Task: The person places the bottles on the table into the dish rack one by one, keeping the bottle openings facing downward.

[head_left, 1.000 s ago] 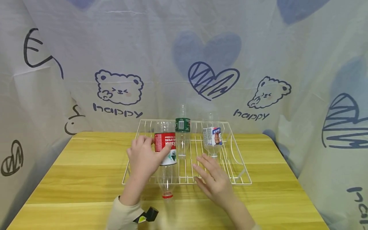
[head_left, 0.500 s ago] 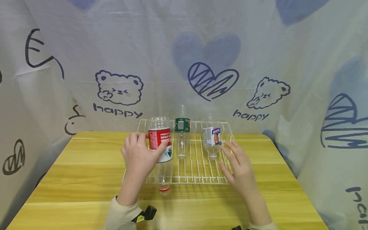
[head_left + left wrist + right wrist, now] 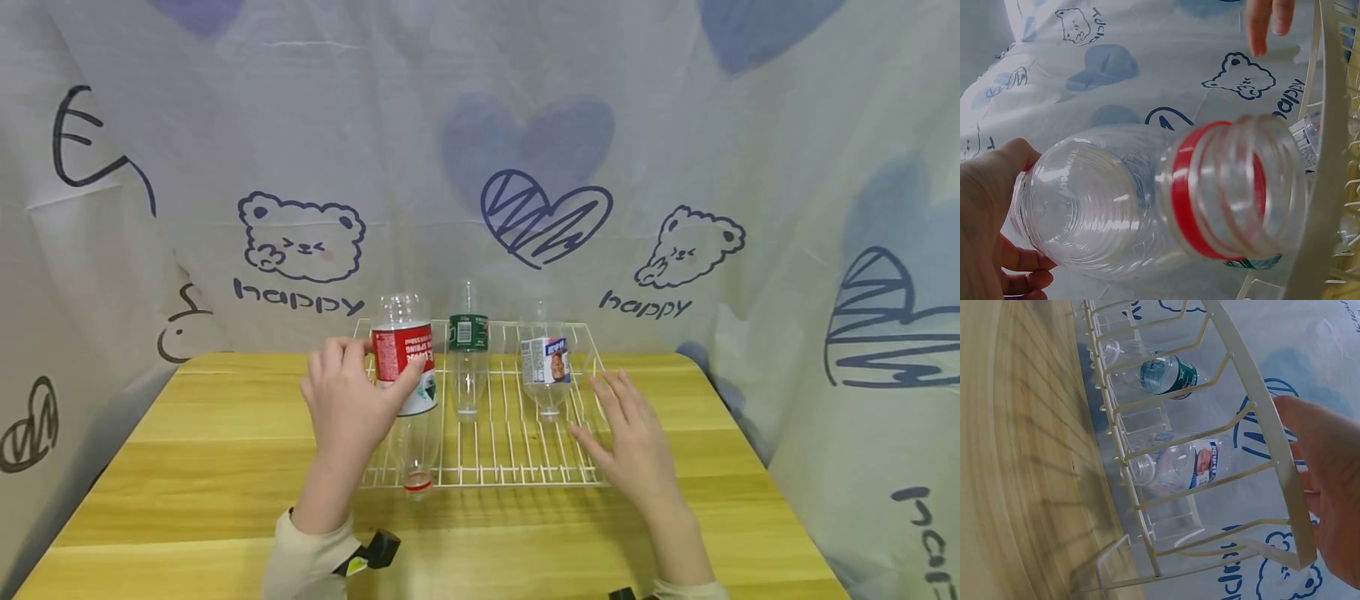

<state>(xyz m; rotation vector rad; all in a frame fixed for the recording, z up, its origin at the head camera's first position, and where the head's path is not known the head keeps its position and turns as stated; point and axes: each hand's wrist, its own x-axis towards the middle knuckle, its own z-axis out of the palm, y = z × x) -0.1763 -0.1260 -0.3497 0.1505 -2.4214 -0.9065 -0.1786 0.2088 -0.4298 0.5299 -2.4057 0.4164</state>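
Observation:
My left hand (image 3: 352, 400) grips a clear plastic bottle (image 3: 405, 358) with a red and white label around its middle. The bottle is upside down, its capless neck with a red ring pointing down and toward me; in the left wrist view that neck (image 3: 1235, 187) lies close beside the rack's rail. It overlaps the front left of a white wire dish rack (image 3: 517, 485) in the head view. My right hand (image 3: 637, 442) is at the rack's right side, fingers extended; the right wrist view shows it close to the rail (image 3: 1272, 444), fingertips partly hidden behind it.
Two more clear bottles stand neck down in the rack: a green-labelled one (image 3: 468, 333) at the middle and a white-labelled one (image 3: 546, 362) to its right. The rack sits on a wooden table (image 3: 525, 542), with a printed curtain (image 3: 420, 208) behind.
My left hand has carried the red-labelled bottle a little left and away from me. My right hand has moved from in front of the rack to its right side.

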